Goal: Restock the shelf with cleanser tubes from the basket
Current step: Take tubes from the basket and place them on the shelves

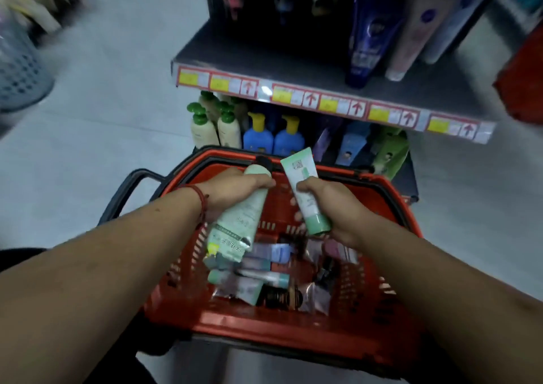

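A grey metal store shelf (264,57) is standing partly bare behind a red plastic basket (293,333) holding many loose tubes (264,278). Above the basket, the left hand (232,191) is clasping a pale green cleanser tube (241,222), the right hand (332,204) a mint-green tube (305,190); most restocking is seemingly remaining.

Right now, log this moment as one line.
left hand: grips pale green cleanser tube | right hand: grips mint-capped whitish tube | red plastic basket: part full
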